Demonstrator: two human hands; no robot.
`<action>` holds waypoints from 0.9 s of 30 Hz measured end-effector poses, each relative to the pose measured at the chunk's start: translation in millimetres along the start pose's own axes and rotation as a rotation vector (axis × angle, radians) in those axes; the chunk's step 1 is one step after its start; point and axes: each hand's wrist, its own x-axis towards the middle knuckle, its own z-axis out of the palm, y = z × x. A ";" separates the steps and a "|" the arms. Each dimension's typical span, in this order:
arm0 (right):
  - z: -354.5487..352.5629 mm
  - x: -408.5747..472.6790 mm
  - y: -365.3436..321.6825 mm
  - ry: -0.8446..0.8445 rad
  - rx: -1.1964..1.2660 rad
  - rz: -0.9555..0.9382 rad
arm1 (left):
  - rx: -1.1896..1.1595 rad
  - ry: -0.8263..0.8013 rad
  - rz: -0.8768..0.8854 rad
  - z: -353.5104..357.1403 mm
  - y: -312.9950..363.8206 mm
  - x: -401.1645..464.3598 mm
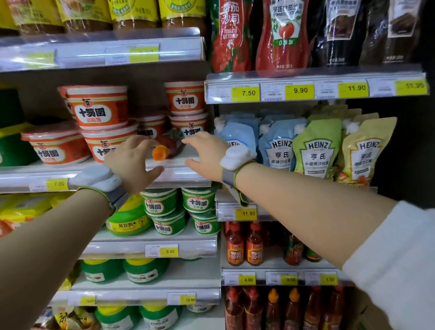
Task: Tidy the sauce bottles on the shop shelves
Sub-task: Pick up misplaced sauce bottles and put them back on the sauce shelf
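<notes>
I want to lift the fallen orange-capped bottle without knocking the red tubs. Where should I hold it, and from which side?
Probably grip the body just behind the cap, coming from the front. The bottle lies on its side with the orange cap toward the shelf edge; red tubs crowd it behind and beside. Both the left hand and right hand are open near it.

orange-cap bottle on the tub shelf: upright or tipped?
Tipped. The orange-capped bottle lies on its side among the red tubs, cap pointing out toward the shelf edge, between the left hand and right hand.
</notes>
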 end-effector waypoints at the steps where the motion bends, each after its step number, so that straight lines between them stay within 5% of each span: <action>1: 0.6 2.4 -0.8 -0.006 -0.008 -0.007 | 0.002 -0.006 -0.015 2.3 1.3 -0.3; 13: 7.9 58.0 -2.8 -0.042 -0.102 0.004 | 0.002 0.023 -0.207 35.7 -6.5 21.5; 27: 27.5 79.4 0.8 -0.124 -0.210 -0.153 | 0.051 0.069 -0.104 55.6 -13.9 26.7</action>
